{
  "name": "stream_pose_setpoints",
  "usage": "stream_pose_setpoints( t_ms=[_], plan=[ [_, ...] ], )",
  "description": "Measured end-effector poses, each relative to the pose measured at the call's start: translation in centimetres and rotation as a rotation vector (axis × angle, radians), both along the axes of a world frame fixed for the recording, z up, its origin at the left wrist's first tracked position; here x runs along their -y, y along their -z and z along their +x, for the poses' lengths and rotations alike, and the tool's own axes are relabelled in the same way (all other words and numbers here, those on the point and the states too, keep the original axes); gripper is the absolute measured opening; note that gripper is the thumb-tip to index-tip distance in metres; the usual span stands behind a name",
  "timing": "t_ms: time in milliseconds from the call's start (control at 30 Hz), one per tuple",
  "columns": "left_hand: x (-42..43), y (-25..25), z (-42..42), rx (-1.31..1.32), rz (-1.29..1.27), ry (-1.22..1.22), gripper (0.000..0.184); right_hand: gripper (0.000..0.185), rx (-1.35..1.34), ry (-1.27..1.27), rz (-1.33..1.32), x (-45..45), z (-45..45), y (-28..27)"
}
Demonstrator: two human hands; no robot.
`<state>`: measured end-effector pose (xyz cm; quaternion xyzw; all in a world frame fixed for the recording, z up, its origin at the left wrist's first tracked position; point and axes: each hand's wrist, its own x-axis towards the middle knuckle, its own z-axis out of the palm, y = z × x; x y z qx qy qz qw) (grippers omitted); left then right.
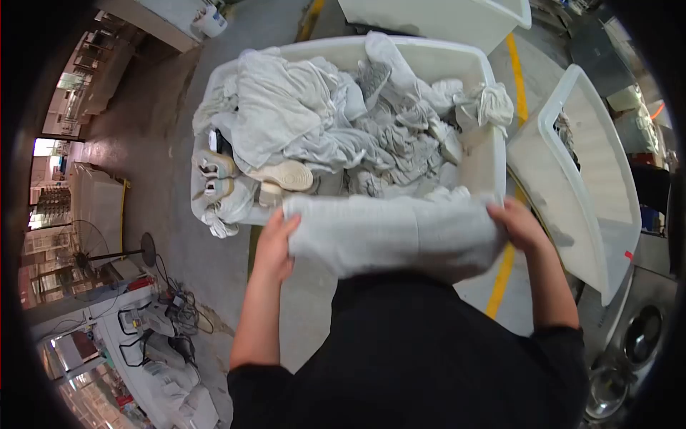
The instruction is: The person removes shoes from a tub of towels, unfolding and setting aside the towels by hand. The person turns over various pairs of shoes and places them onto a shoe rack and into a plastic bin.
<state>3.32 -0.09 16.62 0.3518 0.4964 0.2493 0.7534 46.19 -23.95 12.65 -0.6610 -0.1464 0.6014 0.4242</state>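
Observation:
A white towel (396, 232) is stretched sideways in front of my body, slightly blurred, with its lower part sagging towards me. My left hand (277, 243) is closed on its left end, thumb on top. At the right end my right hand (520, 223) grips the upper corner. Just beyond the towel stands a white laundry tub (480, 157), heaped with crumpled whitish cloths (286, 107). On the tub's left side lie a pale shoe (214, 171) and another shoe with its tan sole (286, 176) turned up. The towel hides part of the tub's near rim.
A second white tub (593, 179) stands to the right, and another tub (436, 21) is behind. Yellow lines (517, 79) mark the grey floor. At left are a fan (148, 249), loose cables (187, 307) and a bench with bagged items. Round-doored machines (643, 334) stand lower right.

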Motion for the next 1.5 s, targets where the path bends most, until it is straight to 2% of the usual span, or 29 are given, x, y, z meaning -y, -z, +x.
stream_pose_setpoints(
  t_ms=[100, 133, 167, 200, 233, 300, 400, 500, 533, 567, 633, 667, 733, 767, 833, 933, 967, 1033, 1133, 1200, 1333, 1433, 1467, 1500],
  plan=[
    [-5.0, 8.6, 3.8, 0.081, 0.046, -0.065, 0.055, 0.043, 0.209, 0.065, 0.059, -6.8, 0.8, 7.7],
    [-5.3, 10.7, 5.8, -0.138, 0.138, 0.016, 0.068, 0.058, 0.436, 0.046, -0.012, -8.4, 0.3, 10.6],
    [-4.6, 12.6, 7.7, -0.355, 0.235, 0.106, 0.082, 0.069, 0.733, -0.071, -0.046, -9.0, -0.4, 16.3],
    [-3.0, 18.8, 7.9, -0.530, 0.362, 0.341, 0.093, 0.081, 1.031, -0.196, -0.073, -8.4, -1.5, 21.3],
    [-1.1, 24.3, 8.1, -0.691, 0.498, 0.577, 0.105, 0.086, 1.123, -0.267, -0.116, -7.0, -3.7, 23.0],
    [4.7, 24.3, 8.4, -1.226, 0.753, 0.875, 0.111, 0.096, 1.307, -0.413, -0.188, -3.7, -8.7, 23.9],
    [4.9, 25.2, 6.8, -1.114, 0.752, 0.757, 0.116, 0.100, 1.004, -0.075, -0.201, -0.8, -9.2, 23.4],
    [6.4, 24.9, 3.3, -1.078, 0.597, 0.593, 0.114, 0.101, 0.922, -0.047, -0.331, 2.5, -8.9, 22.2],
    [6.8, 26.1, 1.1, -1.021, 0.517, 0.544, 0.112, 0.098, 0.887, 0.011, -0.348, 5.0, -9.1, 24.2],
    [6.8, 26.7, -0.6, -0.965, 0.440, 0.493, 0.111, 0.093, 0.644, 0.012, -0.433, 6.3, -9.0, 23.9],
    [6.7, 25.7, -2.4, -0.819, 0.035, 0.482, 0.102, 0.084, 0.149, 0.013, -0.583, 9.1, -9.2, 23.5],
    [6.9, 25.4, -3.0, -0.741, -0.169, 0.470, 0.098, 0.077, 0.060, 0.027, -0.544, 10.6, -9.5, 23.6],
    [8.0, 27.0, -4.3, -0.771, 0.170, 0.448, 0.088, 0.064, -0.120, 0.057, -0.464, 13.3, -10.6, 25.0],
    [8.3, 28.2, -4.7, -0.776, 0.345, 0.432, 0.083, 0.061, -0.083, 0.093, -0.443, 13.7, -10.7, 25.6],
    [7.6, 26.5, -3.6, -0.777, 0.350, 0.359, 0.078, 0.054, -0.013, 0.162, -0.401, 14.1, -11.0, 25.8],
    [5.0, 23.1, -1.7, -0.818, 0.361, 0.325, 0.077, 0.055, 0.263, 0.420, -0.466, 12.7, -11.4, 24.7],
    [4.1, 22.6, -1.4, -0.837, 0.366, 0.331, 0.077, 0.057, 0.274, 0.378, -0.543, 11.9, -11.2, 23.1],
    [2.8, 23.3, -0.8, -0.812, 0.373, 0.295, 0.084, 0.063, 0.302, 0.292, -0.689, 7.8, -10.4, 16.6],
    [1.0, 19.3, 2.2, -0.765, 0.194, 0.300, 0.088, 0.074, 0.527, 0.169, -0.585, 9.2, -9.2, 19.3],
    [0.4, 16.1, 4.4, -0.704, -0.006, 0.301, 0.090, 0.080, 0.654, 0.089, -0.580, 8.2, -8.4, 17.2],
    [-0.3, 17.4, 4.7, -0.549, 0.043, 0.218, 0.082, 0.083, 0.797, 0.020, -0.525, 6.8, -5.6, 16.4],
    [-1.2, 18.4, 3.6, -0.404, 0.001, 0.231, 0.074, 0.073, 0.383, 0.107, -0.591, 4.8, -2.8, 11.7],
    [-1.2, 17.9, 3.6, -0.388, 0.009, 0.216, 0.072, 0.058, 0.186, 0.265, -0.430, 5.3, -2.0, 12.0],
    [-1.3, 17.5, 3.6, -0.373, 0.018, 0.200, 0.069, 0.055, 0.192, 0.293, -0.386, 5.0, -1.7, 12.3]
  ],
)
